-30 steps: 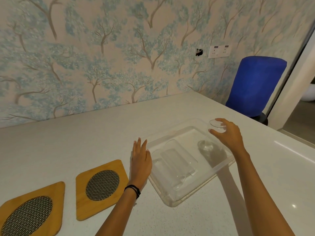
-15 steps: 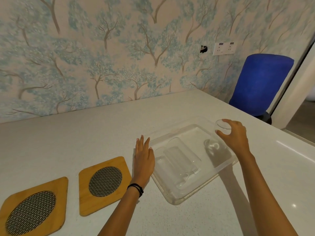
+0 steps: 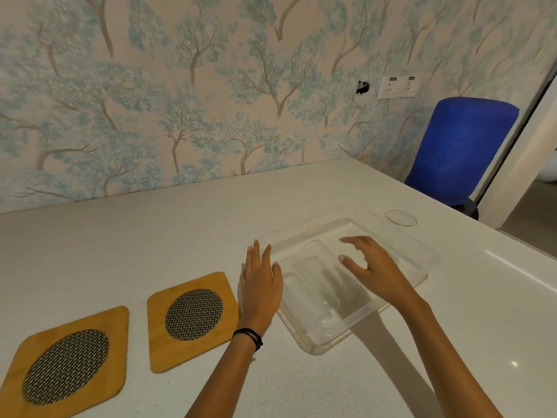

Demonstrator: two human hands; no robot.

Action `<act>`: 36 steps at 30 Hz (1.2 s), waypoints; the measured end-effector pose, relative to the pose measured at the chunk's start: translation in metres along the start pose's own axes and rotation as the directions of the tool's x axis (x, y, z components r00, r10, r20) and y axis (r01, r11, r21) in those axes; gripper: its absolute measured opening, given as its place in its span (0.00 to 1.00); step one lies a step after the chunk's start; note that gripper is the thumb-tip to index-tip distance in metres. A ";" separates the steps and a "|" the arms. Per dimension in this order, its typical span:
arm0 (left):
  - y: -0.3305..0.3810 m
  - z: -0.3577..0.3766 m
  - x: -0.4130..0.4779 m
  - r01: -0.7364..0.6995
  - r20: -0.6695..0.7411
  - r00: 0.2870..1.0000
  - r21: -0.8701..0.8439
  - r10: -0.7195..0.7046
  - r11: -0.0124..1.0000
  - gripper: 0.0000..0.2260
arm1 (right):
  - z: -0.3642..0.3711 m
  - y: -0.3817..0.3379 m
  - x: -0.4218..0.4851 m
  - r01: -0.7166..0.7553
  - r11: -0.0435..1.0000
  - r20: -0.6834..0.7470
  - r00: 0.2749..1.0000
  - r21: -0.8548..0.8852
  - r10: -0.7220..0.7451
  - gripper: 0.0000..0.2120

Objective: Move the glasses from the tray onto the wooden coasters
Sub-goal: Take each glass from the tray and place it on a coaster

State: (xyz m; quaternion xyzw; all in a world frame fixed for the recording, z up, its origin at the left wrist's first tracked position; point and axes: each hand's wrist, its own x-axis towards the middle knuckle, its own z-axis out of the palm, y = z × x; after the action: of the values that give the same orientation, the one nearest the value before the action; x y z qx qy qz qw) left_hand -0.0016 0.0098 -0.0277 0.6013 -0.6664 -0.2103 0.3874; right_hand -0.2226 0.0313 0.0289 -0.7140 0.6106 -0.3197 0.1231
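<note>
A clear plastic tray (image 3: 316,342) lies on the white counter at centre right. One clear glass (image 3: 398,227) stands upright at the tray's far right corner. Two more glasses (image 3: 324,267) lie on their sides inside the tray, hard to make out. My right hand (image 3: 372,267) hovers over the lying glasses with its fingers spread, holding nothing. My left hand (image 3: 261,285) rests flat on the counter against the tray's left edge. Two wooden coasters with metal mesh centres sit to the left: the near coaster (image 3: 193,319) beside my left hand, the other coaster (image 3: 64,362) at the far left.
A blue chair back (image 3: 458,149) stands past the counter's right end. A wall with tree-patterned paper and a socket plate (image 3: 398,87) runs behind the counter. The counter's right edge (image 3: 527,267) drops off toward a doorway.
My right hand let go of the upright glass at the tray's far right corner and moved left over the lying glasses, fingers now spread. My left hand stayed in place.
</note>
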 end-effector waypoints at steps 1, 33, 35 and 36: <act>0.001 -0.001 -0.001 -0.001 0.005 1.000 0.006 0.001 1.000 0.21 | 0.003 -0.001 -0.003 -0.019 1.000 0.038 0.999 -0.009 0.019 0.21; 0.007 -0.011 -0.009 -0.010 0.071 0.997 0.084 0.004 0.996 0.23 | 0.029 0.002 -0.007 -0.239 0.961 -0.094 0.963 0.137 0.253 0.29; 0.007 -0.010 -0.009 -0.012 0.065 0.998 0.080 0.007 0.997 0.23 | 0.025 0.003 -0.007 -0.226 0.947 -0.180 0.946 0.230 0.270 0.28; 0.006 -0.010 -0.009 -0.011 0.062 0.998 0.077 0.006 0.997 0.23 | 0.022 0.003 -0.007 -0.220 0.937 -0.216 0.935 0.271 0.282 0.28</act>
State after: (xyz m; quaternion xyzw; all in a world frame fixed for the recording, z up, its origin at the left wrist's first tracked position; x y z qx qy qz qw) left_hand 0.0018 0.0212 -0.0191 0.6061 -0.6882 -0.2013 0.3441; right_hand -0.2118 0.0325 0.0082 -0.5626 0.6644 -0.4613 0.1709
